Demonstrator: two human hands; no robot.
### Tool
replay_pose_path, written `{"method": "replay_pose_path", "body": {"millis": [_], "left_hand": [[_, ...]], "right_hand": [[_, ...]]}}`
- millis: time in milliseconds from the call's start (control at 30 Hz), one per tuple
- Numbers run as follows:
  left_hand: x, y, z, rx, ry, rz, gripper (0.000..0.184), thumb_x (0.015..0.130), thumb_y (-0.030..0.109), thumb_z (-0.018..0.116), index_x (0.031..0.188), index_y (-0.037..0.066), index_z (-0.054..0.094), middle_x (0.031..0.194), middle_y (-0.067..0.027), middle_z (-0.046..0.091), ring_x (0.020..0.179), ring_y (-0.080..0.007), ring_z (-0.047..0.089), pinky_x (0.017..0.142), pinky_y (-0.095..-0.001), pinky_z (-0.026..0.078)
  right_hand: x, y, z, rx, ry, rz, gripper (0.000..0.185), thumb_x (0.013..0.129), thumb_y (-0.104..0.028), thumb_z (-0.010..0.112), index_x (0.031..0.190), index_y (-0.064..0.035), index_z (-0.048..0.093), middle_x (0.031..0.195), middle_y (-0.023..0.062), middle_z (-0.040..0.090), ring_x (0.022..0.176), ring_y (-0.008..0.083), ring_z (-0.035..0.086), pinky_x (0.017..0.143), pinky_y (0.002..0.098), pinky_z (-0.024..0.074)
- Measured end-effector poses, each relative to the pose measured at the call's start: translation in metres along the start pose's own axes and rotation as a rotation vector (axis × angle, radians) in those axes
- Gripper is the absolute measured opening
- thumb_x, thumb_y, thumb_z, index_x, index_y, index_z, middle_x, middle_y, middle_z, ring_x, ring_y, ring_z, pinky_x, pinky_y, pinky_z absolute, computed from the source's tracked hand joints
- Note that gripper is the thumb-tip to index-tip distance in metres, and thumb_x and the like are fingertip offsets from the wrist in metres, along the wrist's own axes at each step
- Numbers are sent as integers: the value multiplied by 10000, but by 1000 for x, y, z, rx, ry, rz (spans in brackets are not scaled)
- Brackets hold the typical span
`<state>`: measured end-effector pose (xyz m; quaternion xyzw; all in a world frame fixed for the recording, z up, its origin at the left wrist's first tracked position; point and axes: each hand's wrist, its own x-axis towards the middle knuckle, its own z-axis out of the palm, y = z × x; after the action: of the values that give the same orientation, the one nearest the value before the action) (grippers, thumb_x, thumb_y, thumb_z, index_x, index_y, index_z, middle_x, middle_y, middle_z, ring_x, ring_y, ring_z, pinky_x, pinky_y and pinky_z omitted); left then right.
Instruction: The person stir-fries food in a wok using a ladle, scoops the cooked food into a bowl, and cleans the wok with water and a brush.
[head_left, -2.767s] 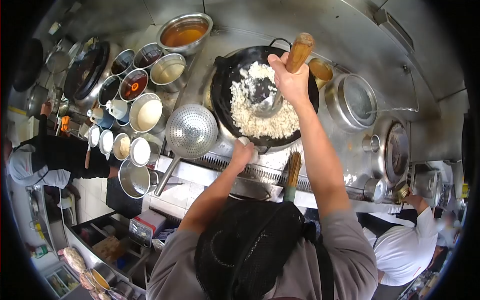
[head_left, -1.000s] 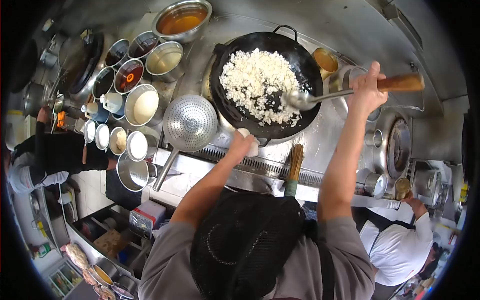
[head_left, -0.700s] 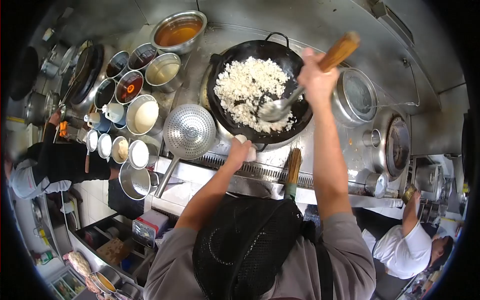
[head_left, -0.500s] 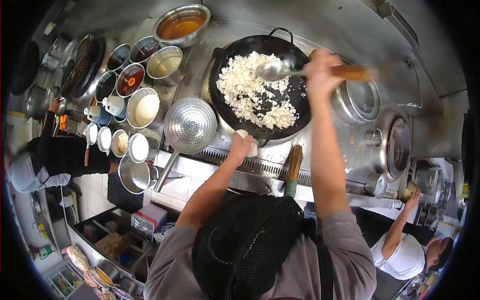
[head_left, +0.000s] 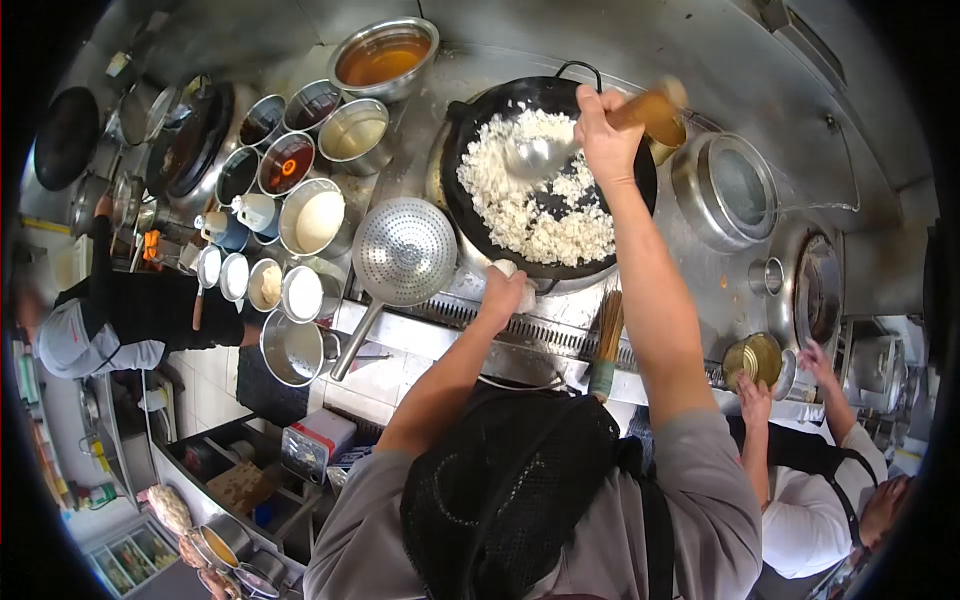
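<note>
A black wok (head_left: 632, 170) on the stove holds white rice (head_left: 555, 232), spread in a loose ring with some of the dark bottom showing. My right hand (head_left: 608, 138) is closed round the wooden handle of a metal ladle (head_left: 537, 157), whose blurred bowl touches the rice left of the middle. At the wok's near edge, my left hand (head_left: 505, 292) grips a white cloth (head_left: 525, 297) against the near loop handle, which the cloth partly hides. Left of the wok lies a perforated strainer (head_left: 404, 252).
Steel pots of liquids and powders (head_left: 318, 220) crowd the left. A bamboo brush (head_left: 609, 330) stands near the front edge. At right are a lidded pot (head_left: 735, 190) and a co-worker (head_left: 815, 500) holding a tin (head_left: 752, 360). Another person (head_left: 90, 335) is at far left.
The ladle has swung lower and left across the rice, its handle tilting further up. My left hand stays at the wok's near edge. The right co-worker's hands and tin have moved left.
</note>
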<state>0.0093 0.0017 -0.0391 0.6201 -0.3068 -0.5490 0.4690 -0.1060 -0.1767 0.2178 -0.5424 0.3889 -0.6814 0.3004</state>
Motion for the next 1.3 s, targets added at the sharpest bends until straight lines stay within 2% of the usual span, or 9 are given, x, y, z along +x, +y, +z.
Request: {"method": "replay_pose_path", "body": {"millis": [100,300,367,533,567,767,900,1033,1300], "left_hand": [[6,-8,-2,62,-22,-26,287,874,76,566,1096,-69,455,972,-160,604,779,-204,621,631,-341,526],[5,-5,-2,70,-31,-54,471,854,210,639,1110,-132,439,1022,-259,608,929,-307,622,825,-397,500],[-1,11,-4,162,-25,-39,459,854,197,638,1112,-125,437,999,-234,608,886,-280,620,789,-387,510],[-8,21,-5,9,-62,-83,344,869,107,588,1116,-82,441,1029,-175,591,848,-201,619,689,-348,541],[0,12,-3,2,-66,-87,344,869,107,588,1116,-82,441,1029,-175,591,848,-201,619,689,-348,541],[6,1,-6,-30,-133,-92,319,857,65,566,1124,-73,459,969,-168,621,781,-195,636,628,-339,542],[-6,9,0,-118,-37,-23,158,858,48,533,988,-41,514,815,-119,628,672,-184,619,546,-322,520],[-2,11,-9,3,-180,-44,233,879,89,550,1048,-51,473,939,-148,617,741,-196,616,589,-336,533],[-15,39,-7,14,-98,-136,317,882,96,552,1132,-65,443,1039,-167,582,856,-217,622,668,-363,554]], "right_hand": [[-8,-50,11,-95,-207,271,369,888,-278,723,676,-28,554,613,-36,517,585,74,453,559,279,399],[-84,-87,-2,-137,-407,-305,348,906,-191,697,628,-70,525,569,18,500,545,95,482,497,282,395],[-97,-65,-7,-296,-514,-125,330,888,-124,704,624,-69,514,575,18,498,542,85,483,497,277,397],[-71,-90,-20,-414,-373,73,423,932,-243,683,613,-59,475,568,-21,488,522,75,382,466,293,315],[-77,-115,-31,-477,-421,-125,398,929,-221,693,635,-70,471,572,-19,508,498,67,394,447,283,323],[-79,-7,-57,-120,-28,-61,405,963,-136,635,646,-108,386,545,-24,455,462,49,405,421,245,331],[-67,-113,-71,-119,-75,163,387,947,-136,658,651,-113,409,526,-38,419,429,59,381,407,253,326],[-112,-20,-65,-9,165,47,409,957,-205,651,615,-81,464,570,3,537,505,66,458,464,266,376],[-16,-68,-86,-59,342,24,353,943,-175,672,676,-123,449,537,-23,462,430,54,402,392,256,332]]}}
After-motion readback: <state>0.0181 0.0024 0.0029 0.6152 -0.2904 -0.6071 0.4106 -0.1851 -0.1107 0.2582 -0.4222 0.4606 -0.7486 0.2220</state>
